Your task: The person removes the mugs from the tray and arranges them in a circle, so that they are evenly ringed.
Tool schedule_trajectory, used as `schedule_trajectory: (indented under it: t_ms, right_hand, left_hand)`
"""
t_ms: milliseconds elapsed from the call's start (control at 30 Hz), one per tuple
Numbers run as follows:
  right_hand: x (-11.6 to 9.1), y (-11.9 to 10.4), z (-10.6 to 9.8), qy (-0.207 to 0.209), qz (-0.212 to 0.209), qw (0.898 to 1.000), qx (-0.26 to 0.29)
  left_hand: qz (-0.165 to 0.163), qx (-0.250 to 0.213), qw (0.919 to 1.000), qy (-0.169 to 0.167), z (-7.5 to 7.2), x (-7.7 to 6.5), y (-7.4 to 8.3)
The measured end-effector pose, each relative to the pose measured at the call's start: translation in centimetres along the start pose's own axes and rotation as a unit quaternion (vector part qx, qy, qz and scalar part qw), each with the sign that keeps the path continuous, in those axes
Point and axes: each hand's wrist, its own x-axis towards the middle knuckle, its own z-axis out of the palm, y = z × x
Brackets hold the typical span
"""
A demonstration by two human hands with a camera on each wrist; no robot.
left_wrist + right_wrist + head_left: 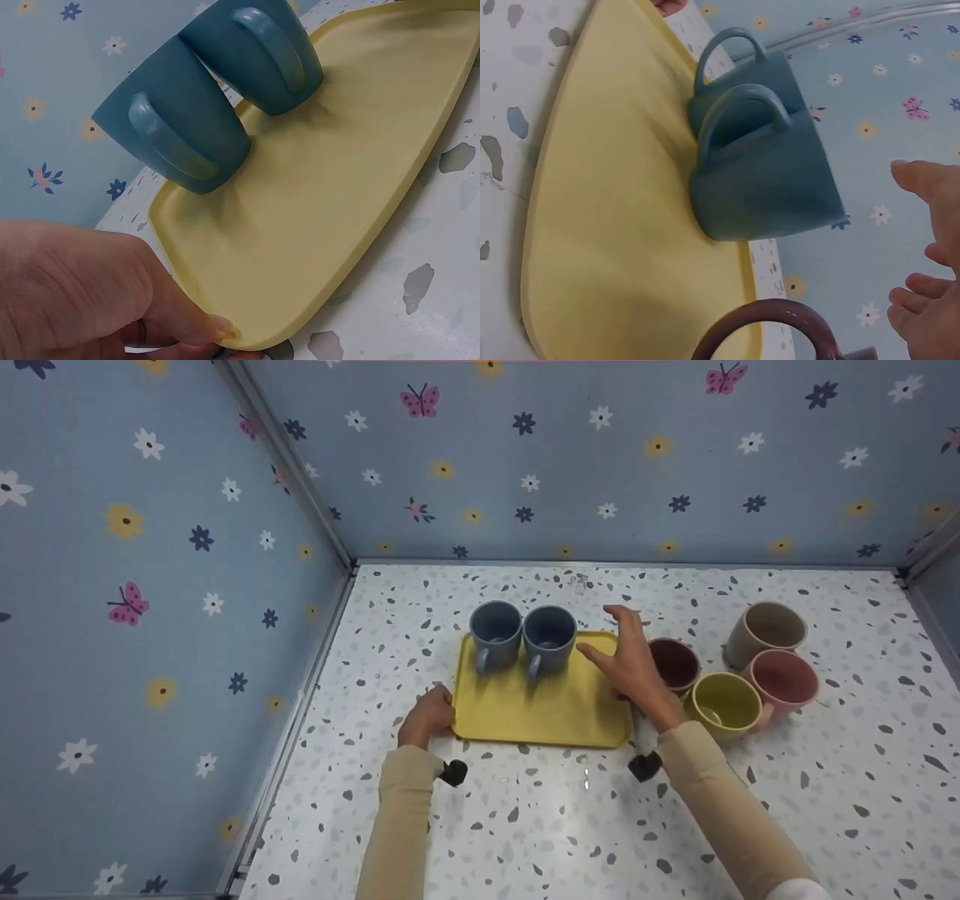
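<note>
A yellow tray (pixel 547 716) lies on the speckled table. Two blue-grey mugs, a left one (pixel 496 636) and a right one (pixel 551 641), stand side by side along its far edge, handles towards me. My left hand (pixel 429 712) grips the tray's near left corner; in the left wrist view, its thumb (pixel 214 326) presses on the rim with fingers beneath. Above the tray's right side is my right hand (pixel 631 664), its thumb and fingers spread apart and holding nothing. It is nearest the right blue mug and a maroon mug (pixel 675 664), which its wrist partly covers.
Right of the tray, a yellow-green mug (pixel 724 705), a pink mug (pixel 784 682) and a beige mug (pixel 766 634) stand close together with the maroon one. Flowered panels, one at the back (pixel 600 457) and one at the left (pixel 172 637), border the table.
</note>
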Motion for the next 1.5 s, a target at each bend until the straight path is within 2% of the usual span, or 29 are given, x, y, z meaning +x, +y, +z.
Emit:
schedule_trajectory:
  t_ms: [200,500,833,1000,1333,1500]
  right_hand:
    - [1.0,-0.5,1.2,-0.051,-0.013,0.998,-0.016]
    - [2.1,-0.8,2.3,-0.121,-0.001,0.992,-0.041]
    - [3.0,-0.7,3.5,-0.127,-0.014,0.991,-0.025]
    - [3.4,-0.9,4.0,-0.133,-0.009,0.991,-0.029]
    - [4.1,-0.8,3.9,-0.175,-0.019,0.984,-0.014]
    - [4.0,-0.9,3.7,-0.167,-0.020,0.985,-0.046]
  left_hand:
    - [0.001,0.000,1.0000,-0.002,0.1,0.2,-0.1]
    - [0.012,-0.007,0.9999,-0.003,0.2,0.2,-0.3]
    - [0.021,-0.001,0.9998,0.004,0.1,0.4,-0.3]
    - [0.014,0.000,0.9999,0.002,0.1,0.4,-0.2]
    - [0.012,-0.002,0.9999,0.002,0.1,0.3,-0.2]
    - [0.019,0.009,0.9998,0.003,0.2,0.4,-0.2]
